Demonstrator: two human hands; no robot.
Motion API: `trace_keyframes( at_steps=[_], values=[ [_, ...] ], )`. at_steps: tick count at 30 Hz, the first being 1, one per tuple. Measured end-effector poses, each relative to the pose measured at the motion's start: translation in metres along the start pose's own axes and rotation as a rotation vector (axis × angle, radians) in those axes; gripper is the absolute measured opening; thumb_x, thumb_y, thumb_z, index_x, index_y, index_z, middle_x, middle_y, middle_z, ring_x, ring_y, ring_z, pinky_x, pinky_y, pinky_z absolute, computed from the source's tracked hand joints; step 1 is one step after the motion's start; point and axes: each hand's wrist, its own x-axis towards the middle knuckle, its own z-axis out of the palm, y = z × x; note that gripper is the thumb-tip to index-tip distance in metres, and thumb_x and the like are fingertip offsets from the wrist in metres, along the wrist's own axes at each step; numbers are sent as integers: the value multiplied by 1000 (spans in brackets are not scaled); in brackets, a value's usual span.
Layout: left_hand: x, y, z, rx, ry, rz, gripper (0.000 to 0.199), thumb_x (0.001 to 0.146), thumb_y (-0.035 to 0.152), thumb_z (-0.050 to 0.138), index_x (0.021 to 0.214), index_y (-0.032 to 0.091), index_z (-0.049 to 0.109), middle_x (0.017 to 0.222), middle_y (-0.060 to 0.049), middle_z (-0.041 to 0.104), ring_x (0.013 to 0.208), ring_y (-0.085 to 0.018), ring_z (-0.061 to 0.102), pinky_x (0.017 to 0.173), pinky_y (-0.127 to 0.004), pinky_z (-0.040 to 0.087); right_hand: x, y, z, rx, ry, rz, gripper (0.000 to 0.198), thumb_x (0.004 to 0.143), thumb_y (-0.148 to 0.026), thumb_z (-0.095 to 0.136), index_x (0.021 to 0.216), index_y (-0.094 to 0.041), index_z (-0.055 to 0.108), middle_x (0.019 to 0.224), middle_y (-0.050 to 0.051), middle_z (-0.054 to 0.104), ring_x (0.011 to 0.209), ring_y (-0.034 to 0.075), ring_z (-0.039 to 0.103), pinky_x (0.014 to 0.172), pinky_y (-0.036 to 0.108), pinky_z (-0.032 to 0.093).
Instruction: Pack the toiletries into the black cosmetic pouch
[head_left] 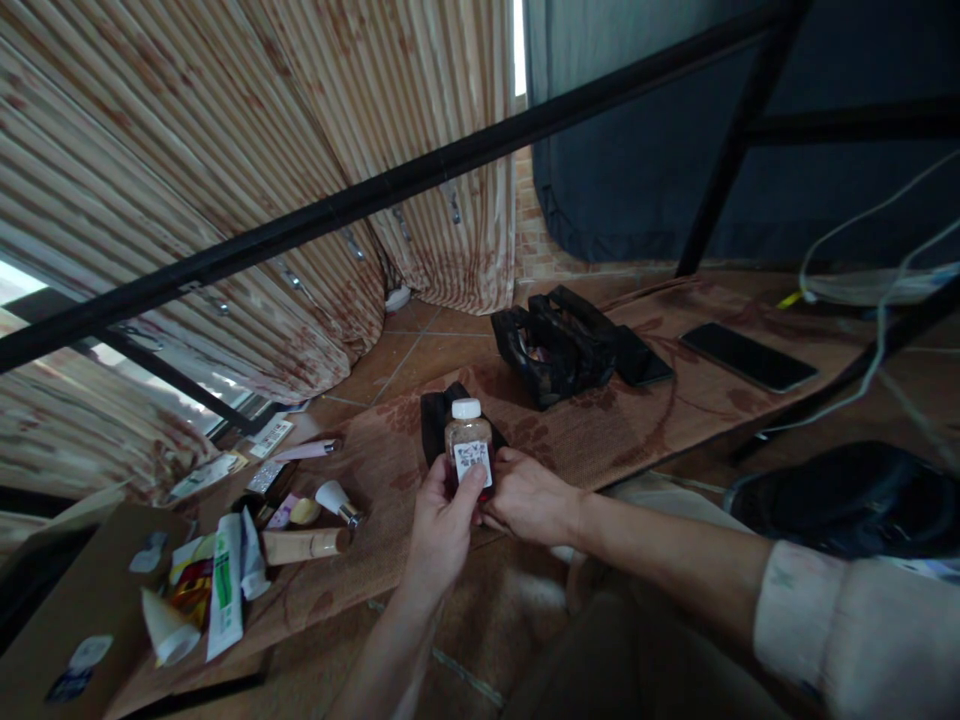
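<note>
A small clear bottle with a white cap and a white printed label stands nearly upright over the middle of the cloth. My left hand is wrapped round its lower part, thumb pressed on the label. Some red shows near the bottle's bottom. Against the bottle's lower right side, my right hand is closed, its fingers curled; whatever is in them is hidden. Just behind the bottle lies a black item, perhaps a pouch, partly covered by bottle and hands.
On the brown patterned cloth lie an open black bag, a dark flat item and a phone. Several tubes and cosmetics lie at left beside a cardboard box. A black metal bar crosses ahead; white cables hang right.
</note>
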Motion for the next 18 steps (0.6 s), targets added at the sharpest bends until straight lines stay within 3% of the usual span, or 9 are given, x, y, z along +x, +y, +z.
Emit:
trace_keyframes(
  at_steps=[7,13,18],
  values=[
    [0,-1,-1,13,-5,21,34,73,41,71,96,16,64,75,1,63,57,-8,51,49,-18,40,0,0,0,-5,-19,-1,23,90,-23,52,79,-15,71,77,10,72,77,21,63,76,36,34],
    [-1,-1,-1,5,-8,23,38,69,34,75,101,16,64,86,-3,70,74,-14,62,65,-22,47,-1,1,6,-8,0,11,21,89,-25,55,79,-15,70,78,9,72,79,22,64,79,37,35],
    [-1,-1,-1,21,-20,10,38,70,32,75,101,16,63,89,-3,70,80,-16,63,69,-23,48,0,1,6,11,5,18,21,88,-24,55,76,-15,69,75,10,72,77,22,64,78,37,35]
  ],
)
